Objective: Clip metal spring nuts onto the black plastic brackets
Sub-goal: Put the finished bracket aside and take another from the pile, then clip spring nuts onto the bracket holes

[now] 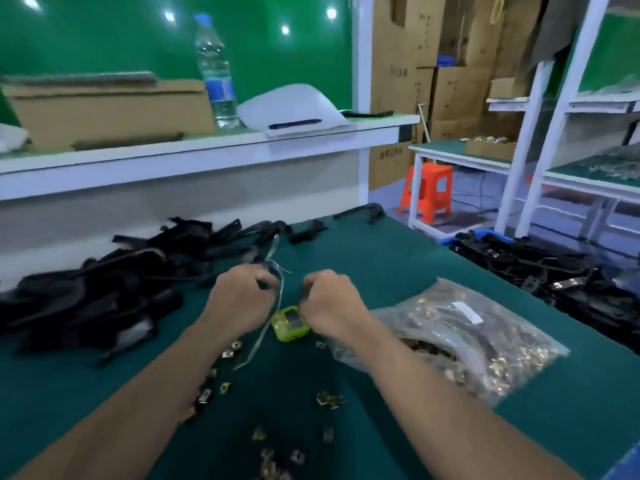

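Note:
Both hands are raised over the middle of the green table mat (381, 258). My left hand (239, 299) is curled and pinches a thin silvery cord (281, 292) that hangs down towards a small green device (289, 323). My right hand (332, 303) is curled just above that device; what it grips is hidden by its fingers. A heap of black plastic brackets (104, 289) lies at the left. Loose metal spring nuts (329, 398) are scattered on the mat near me. A clear bag of spring nuts (460, 337) lies open at the right.
More black brackets with nuts fitted lie piled at the far right (554, 275). A raised shelf (207, 150) behind the table carries a water bottle (216, 71), a cardboard box (110, 109) and white foam. An orange stool (427, 192) stands beyond the table.

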